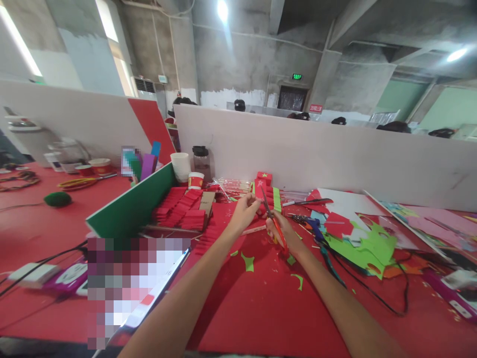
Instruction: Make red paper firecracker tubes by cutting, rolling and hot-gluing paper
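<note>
My right hand (283,232) is closed round the red handles of a pair of scissors (276,226), whose dark blades point up and away from me. Close to the blades, my left hand (246,213) pinches with thumb and fingers. What lies between those fingertips is too small to make out, though some red shows beside them. Just beyond both hands are red paper pieces (260,185) with star shapes, edged by light green strips (277,199). Light green paper scraps (248,262) lie on the red tabletop (242,313) below my hands.
Stacks of folded red paper (182,209) lie left, beside a green divider (130,204), paper cups (181,166) and a dark-lidded bottle (201,161). A screen (156,278) stands near my left forearm. Right are a blue glue gun (315,226), its cable and cut green sheets (365,246).
</note>
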`<state>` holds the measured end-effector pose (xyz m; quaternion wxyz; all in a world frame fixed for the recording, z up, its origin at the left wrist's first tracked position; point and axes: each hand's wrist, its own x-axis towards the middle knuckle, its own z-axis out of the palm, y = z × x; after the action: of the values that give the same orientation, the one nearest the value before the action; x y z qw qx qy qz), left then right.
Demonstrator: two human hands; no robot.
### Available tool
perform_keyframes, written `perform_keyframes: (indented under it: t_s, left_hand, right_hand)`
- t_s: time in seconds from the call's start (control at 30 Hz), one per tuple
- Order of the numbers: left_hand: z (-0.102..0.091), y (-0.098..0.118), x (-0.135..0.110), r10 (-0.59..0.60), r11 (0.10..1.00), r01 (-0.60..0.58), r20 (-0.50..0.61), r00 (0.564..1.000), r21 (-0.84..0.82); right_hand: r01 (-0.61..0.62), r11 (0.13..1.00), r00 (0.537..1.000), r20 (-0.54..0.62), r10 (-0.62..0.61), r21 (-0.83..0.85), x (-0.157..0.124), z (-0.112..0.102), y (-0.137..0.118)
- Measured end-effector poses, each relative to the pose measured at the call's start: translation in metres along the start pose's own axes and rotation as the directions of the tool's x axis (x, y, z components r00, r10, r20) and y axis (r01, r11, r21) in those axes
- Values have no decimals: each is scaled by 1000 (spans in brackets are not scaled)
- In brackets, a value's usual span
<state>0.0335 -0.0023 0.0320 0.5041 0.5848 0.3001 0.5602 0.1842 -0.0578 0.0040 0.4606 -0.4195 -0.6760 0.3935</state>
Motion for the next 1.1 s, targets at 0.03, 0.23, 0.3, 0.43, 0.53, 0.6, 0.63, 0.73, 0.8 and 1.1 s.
perform_keyframes:
  t_s: [0.03, 0.23, 0.3, 0.43, 0.53, 0.6, 0.63, 0.73, 0.8, 1.1]
  left_hand:
    - [0, 0, 0, -1, 1000, 1, 3, 1000, 1]
    - [1, 0, -1, 2, 1000, -2, 9, 1000, 4]
    - [1, -1, -1, 0, 1000, 0, 16, 1000, -3]
    - [1, -2, -1, 2, 1000, -1, 29, 1000, -5]
    - [1, -3, -1, 6, 1000, -6, 32, 999, 12]
    - [1, -3, -1, 1, 1000, -2, 30, 1000, 14]
    - [1, -3, -1, 0, 1000, 0, 29, 1000, 13]
    - [1, -1, -1, 2, 1000, -3, 25, 1000, 19]
    - [1, 0, -1, 7, 1000, -8, 27, 1000, 28]
    - [-1, 2, -2, 14, 1000, -14, 47, 999, -7]
  right_hand:
    - [-5, 1000, 1000, 0, 5, 2, 0, 0, 0]
    - [4, 1000, 1000, -6, -4, 12, 1, 1, 4]
    - [-8, 999, 1000, -6, 8, 36, 1, 1, 5]
    - [-12, 999, 1000, -13, 13, 36, 1, 1, 5]
    - [-17, 999, 1000, -14, 17, 31, 0, 0, 2]
    - [-5, 1000, 1000, -22, 5, 12, 0, 0, 1]
    - [3, 1000, 1000, -26, -3, 4, 0, 1, 0]
    - [0, 1000, 1000, -29, 1, 10, 1, 1, 0]
    - [-13, 1000, 1000, -27, 13, 12, 1, 1, 1]
    - [-19, 998, 999, -36, 17, -67, -1, -1, -4]
